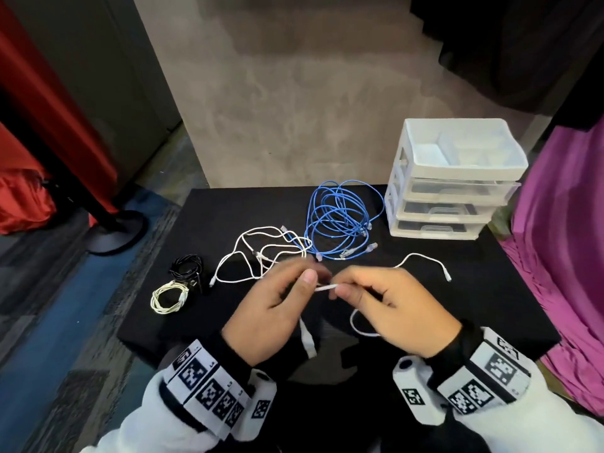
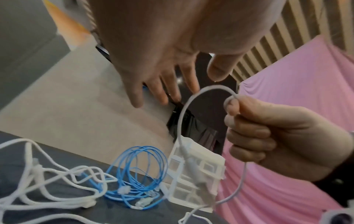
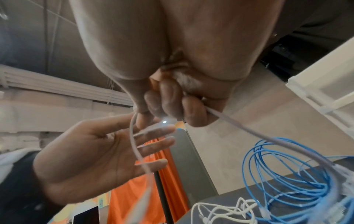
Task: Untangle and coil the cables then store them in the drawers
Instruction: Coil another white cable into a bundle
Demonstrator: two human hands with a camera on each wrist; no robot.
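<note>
Two hands: right [image 1: 389,302] grips white cable [image 1: 421,256]; left [image 1: 274,305] open. Two coils, three drawers.

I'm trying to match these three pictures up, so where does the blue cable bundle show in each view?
Head: the blue cable bundle lies at the table's far middle, just left of the drawer unit.
Left wrist: bottom middle, left of the drawer unit.
Right wrist: lower right, below the drawer unit.
Shared landmark: the white drawer unit beside it.
</note>
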